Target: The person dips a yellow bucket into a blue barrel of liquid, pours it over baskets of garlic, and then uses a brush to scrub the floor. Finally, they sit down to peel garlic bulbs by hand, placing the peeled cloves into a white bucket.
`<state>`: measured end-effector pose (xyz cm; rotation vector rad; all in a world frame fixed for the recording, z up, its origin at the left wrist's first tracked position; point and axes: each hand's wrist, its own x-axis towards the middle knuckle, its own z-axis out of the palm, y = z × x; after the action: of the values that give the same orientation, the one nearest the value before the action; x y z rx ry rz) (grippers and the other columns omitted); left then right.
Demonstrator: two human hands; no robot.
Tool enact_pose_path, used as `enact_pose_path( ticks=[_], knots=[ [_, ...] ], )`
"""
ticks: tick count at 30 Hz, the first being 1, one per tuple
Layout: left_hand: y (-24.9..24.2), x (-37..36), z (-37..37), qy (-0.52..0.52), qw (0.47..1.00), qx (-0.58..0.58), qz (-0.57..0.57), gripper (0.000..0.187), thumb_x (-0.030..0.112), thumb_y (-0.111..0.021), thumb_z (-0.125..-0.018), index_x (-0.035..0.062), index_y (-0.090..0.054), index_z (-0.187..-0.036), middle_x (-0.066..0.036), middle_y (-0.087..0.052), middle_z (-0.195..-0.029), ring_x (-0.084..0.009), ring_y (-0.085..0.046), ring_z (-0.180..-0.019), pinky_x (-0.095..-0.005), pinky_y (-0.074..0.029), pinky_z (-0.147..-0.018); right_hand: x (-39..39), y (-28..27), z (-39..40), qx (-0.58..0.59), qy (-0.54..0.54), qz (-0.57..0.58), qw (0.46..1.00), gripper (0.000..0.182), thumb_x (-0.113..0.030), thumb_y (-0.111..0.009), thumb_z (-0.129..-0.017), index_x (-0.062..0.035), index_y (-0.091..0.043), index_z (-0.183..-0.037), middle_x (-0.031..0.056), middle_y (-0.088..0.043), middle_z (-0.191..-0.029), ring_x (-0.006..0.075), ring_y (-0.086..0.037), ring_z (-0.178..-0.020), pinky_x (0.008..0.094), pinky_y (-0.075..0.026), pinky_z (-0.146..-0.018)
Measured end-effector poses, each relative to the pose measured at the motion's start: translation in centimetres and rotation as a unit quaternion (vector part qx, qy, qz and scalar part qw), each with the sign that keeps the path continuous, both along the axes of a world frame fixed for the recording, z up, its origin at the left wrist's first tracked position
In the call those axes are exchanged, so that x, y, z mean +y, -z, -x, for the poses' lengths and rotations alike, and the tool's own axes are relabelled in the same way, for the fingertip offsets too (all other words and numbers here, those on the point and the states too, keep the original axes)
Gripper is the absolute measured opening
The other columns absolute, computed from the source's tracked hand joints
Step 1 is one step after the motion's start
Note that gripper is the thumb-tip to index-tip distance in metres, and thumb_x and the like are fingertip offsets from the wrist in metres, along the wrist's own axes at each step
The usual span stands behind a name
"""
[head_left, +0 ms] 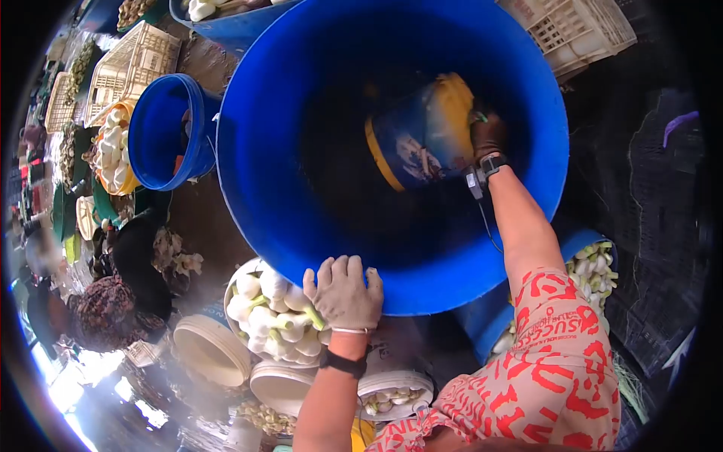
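Note:
A big blue barrel (286,226) fills the middle of the view, its inside dark. My left hand (343,292), in a pale glove, rests flat on the barrel's near rim, fingers together over the edge. My right hand (488,135), in a dark glove with a wristband, reaches deep inside and grips a small blue bucket with a yellow rim (410,143), which is tilted on its side. What lies under the bucket is hidden in shadow.
A white bucket of pale bulb vegetables (273,316) sits just left of my left hand. A smaller blue bucket (154,135) and a yellow bowl of bulbs (113,151) stand at left. White crates (128,64) are behind. A seated person (113,301) is at lower left.

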<state>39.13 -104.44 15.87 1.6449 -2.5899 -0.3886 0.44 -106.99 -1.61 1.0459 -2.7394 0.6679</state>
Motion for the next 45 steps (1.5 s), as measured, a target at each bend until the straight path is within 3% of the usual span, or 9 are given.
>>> enact_pose_path(
  ticks=[13, 16, 18, 19, 22, 30, 32, 36, 45],
  knots=[
    [-0.8, 1.3, -1.7, 0.001, 0.998, 0.045, -0.041, 0.057, 0.045, -0.061, -0.077, 0.0118, -0.051, -0.122, -0.006, -0.059, -0.115, -0.0212, -0.048, -0.114, -0.0416, -0.023, -0.104, -0.2, -28.4, -11.7, 0.133, -0.418, 0.141, 0.887, 0.027, -0.026, -0.068, -0.078, -0.0081, -0.055, -0.063, 0.0123, -0.051, -0.055, 0.0312, -0.053, -0.050, 0.0401, -0.038, -0.045],
    [-3.5, 3.9, -1.1, -0.136, 0.947, 0.245, -0.155, 0.062, 0.046, -0.060, -0.081, -0.0007, -0.048, -0.121, -0.023, -0.057, -0.109, -0.0317, -0.055, -0.103, -0.0357, -0.043, -0.087, 3.0, -35.9, -17.0, 0.144, -0.493, 0.150, 0.845, 0.020, -0.019, -0.070, -0.074, -0.0079, -0.056, -0.065, 0.0114, -0.053, -0.058, 0.0302, -0.054, -0.054, 0.0382, -0.040, -0.048],
    [-3.7, 8.1, -0.9, -0.295, 0.738, 0.511, -0.328, 0.056, 0.052, -0.048, -0.089, 0.0044, -0.053, -0.116, -0.012, -0.060, -0.101, -0.0260, -0.057, -0.089, -0.0285, -0.044, -0.076, 5.1, -39.3, -19.9, 0.141, -0.557, 0.152, 0.804, 0.018, -0.019, -0.070, -0.073, -0.0075, -0.057, -0.069, 0.0100, -0.056, -0.063, 0.0306, -0.055, -0.058, 0.0370, -0.042, -0.051],
    [-4.8, 10.2, -1.0, -0.409, 0.396, 0.634, -0.524, 0.061, 0.061, -0.045, -0.086, 0.0118, -0.051, -0.121, -0.004, -0.055, -0.117, -0.0235, -0.053, -0.099, -0.0349, -0.042, -0.084, 6.3, -40.9, -21.7, 0.126, -0.571, 0.151, 0.797, 0.018, -0.019, -0.070, -0.073, -0.0075, -0.057, -0.069, 0.0100, -0.056, -0.063, 0.0306, -0.055, -0.058, 0.0370, -0.042, -0.051],
    [-10.9, 15.9, -4.6, -0.436, 0.225, 0.722, -0.488, 0.077, 0.071, -0.047, -0.078, 0.0173, -0.039, -0.133, -0.001, -0.043, -0.133, -0.0250, -0.039, -0.123, -0.0515, -0.034, -0.094, 11.4, -45.5, -27.9, 0.093, -0.648, 0.172, 0.736, 0.021, -0.023, -0.070, -0.072, -0.0059, -0.058, -0.073, 0.0081, -0.056, -0.065, 0.0299, -0.056, -0.061, 0.0363, -0.043, -0.053],
    [-15.3, 36.5, -22.3, -0.511, 0.230, 0.762, -0.324, 0.064, 0.067, -0.045, -0.082, 0.0216, -0.046, -0.127, 0.000, -0.048, -0.125, -0.0240, -0.048, -0.113, -0.0467, -0.044, -0.083, 28.9, -49.4, -43.1, -0.077, -0.786, 0.097, 0.606, 0.024, -0.024, -0.069, -0.072, -0.0055, -0.062, -0.084, 0.0050, -0.052, -0.066, 0.0217, -0.052, -0.058, 0.0338, -0.038, -0.051],
    [-13.0, 40.7, -23.5, -0.428, 0.423, 0.768, -0.218, 0.066, 0.068, -0.044, -0.081, 0.0219, -0.045, -0.128, 0.001, -0.048, -0.126, -0.0234, -0.047, -0.114, -0.0465, -0.043, -0.085, 31.0, -46.4, -44.0, -0.121, -0.800, 0.090, 0.581, 0.024, -0.022, -0.070, -0.070, -0.0056, -0.061, -0.085, 0.0055, -0.053, -0.068, 0.0228, -0.052, -0.059, 0.0345, -0.039, -0.051],
    [-16.4, 52.0, -28.0, -0.650, 0.227, 0.683, -0.245, 0.062, 0.063, -0.046, -0.084, 0.0197, -0.045, -0.127, -0.002, -0.049, -0.126, -0.0233, -0.048, -0.114, -0.0440, -0.042, -0.090, 37.9, -46.0, -47.9, -0.263, -0.804, 0.051, 0.531, 0.023, -0.017, -0.072, -0.066, -0.0054, -0.059, -0.082, 0.0073, -0.056, -0.070, 0.0274, -0.054, -0.061, 0.0365, -0.042, -0.054],
    [-22.9, 70.0, -30.8, -0.746, 0.372, 0.461, -0.305, 0.052, 0.054, -0.047, -0.087, 0.0099, -0.051, -0.115, -0.004, -0.060, -0.101, -0.0153, -0.060, -0.078, -0.0313, -0.051, -0.065, 47.6, -38.6, -50.7, -0.501, -0.658, -0.143, 0.545, 0.021, -0.020, -0.064, -0.085, -0.0032, -0.057, -0.076, 0.0104, -0.052, -0.063, 0.0231, -0.050, -0.054, 0.0332, -0.040, -0.051]
  ],
)
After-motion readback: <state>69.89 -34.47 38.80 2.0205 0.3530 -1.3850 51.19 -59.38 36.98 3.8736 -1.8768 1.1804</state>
